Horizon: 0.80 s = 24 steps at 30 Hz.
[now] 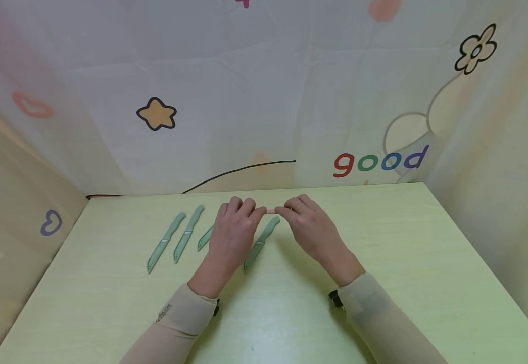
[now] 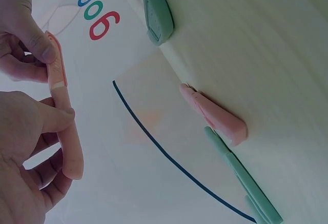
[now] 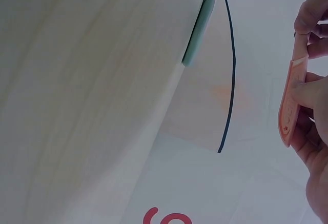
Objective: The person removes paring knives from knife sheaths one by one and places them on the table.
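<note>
A pink sheathed knife [image 2: 72,147] is held level between both hands above the far part of the table. My left hand [image 1: 234,230] pinches its handle between thumb and fingers. My right hand [image 1: 311,227] grips the sheath [image 3: 293,98] at the other end. Handle and sheath meet in the right wrist view, and no bare blade shows. Below and between the hands lies a green sheathed knife [image 1: 261,245]. Another green knife [image 1: 205,238] is partly hidden behind my left hand.
Two more green knives [image 1: 165,242] [image 1: 188,234] lie slanted at the left on the pale wooden table [image 1: 404,283]. In the left wrist view a pink item [image 2: 220,116] rests among green ones. A printed curtain [image 1: 245,116] hangs behind the table's far edge.
</note>
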{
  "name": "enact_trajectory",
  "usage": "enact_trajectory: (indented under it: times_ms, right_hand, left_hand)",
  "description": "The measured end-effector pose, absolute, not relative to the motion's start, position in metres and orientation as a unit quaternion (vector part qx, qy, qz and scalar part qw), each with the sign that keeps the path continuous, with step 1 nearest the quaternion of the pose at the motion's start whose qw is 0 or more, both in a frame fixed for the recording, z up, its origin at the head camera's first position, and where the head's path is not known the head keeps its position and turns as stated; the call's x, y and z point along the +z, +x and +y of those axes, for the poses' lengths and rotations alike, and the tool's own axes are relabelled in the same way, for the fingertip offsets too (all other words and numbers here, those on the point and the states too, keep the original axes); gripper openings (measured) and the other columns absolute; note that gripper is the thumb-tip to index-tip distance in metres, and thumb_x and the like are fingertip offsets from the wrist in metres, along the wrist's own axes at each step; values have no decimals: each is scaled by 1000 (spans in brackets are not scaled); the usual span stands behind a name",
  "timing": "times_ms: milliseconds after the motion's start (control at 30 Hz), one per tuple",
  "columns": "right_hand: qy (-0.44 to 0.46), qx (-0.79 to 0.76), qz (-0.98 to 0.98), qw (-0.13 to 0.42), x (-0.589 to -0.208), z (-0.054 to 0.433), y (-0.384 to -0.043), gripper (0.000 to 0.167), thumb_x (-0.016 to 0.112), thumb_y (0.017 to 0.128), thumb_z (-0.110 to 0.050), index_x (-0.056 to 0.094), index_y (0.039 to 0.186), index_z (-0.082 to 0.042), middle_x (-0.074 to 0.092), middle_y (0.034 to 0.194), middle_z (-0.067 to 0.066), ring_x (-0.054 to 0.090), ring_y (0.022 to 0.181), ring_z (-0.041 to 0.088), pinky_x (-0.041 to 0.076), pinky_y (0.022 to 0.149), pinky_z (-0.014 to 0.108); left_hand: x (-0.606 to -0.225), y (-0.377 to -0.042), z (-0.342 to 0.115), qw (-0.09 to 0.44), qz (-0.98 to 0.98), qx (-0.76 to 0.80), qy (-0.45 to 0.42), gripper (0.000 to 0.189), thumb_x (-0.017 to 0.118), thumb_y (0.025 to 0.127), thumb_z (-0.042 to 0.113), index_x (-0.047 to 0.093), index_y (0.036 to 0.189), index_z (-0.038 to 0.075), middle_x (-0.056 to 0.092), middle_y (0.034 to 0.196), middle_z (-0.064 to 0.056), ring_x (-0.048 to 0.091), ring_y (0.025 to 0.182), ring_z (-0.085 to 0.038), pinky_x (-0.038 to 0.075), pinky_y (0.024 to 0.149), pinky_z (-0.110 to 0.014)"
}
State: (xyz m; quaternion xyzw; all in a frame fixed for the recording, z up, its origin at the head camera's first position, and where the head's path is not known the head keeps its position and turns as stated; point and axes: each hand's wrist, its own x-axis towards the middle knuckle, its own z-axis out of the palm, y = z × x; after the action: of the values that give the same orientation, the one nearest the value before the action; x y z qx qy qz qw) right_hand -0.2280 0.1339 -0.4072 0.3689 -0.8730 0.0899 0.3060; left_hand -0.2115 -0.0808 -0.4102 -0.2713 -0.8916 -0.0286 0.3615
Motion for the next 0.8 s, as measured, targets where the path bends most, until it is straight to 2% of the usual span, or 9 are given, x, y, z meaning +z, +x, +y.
enact_trajectory:
  times_ms: [800]
  right_hand:
    - [368, 101, -869, 315, -407, 138, -229, 31, 83, 87, 8, 82, 114, -5, 70, 97, 7, 62, 96, 25, 57, 85, 30]
  left_hand:
    - [-407, -210, -82, 351, -896, -39, -269, 22, 75, 95, -1, 82, 112, 11, 61, 93, -5, 50, 85, -26, 45, 70, -36]
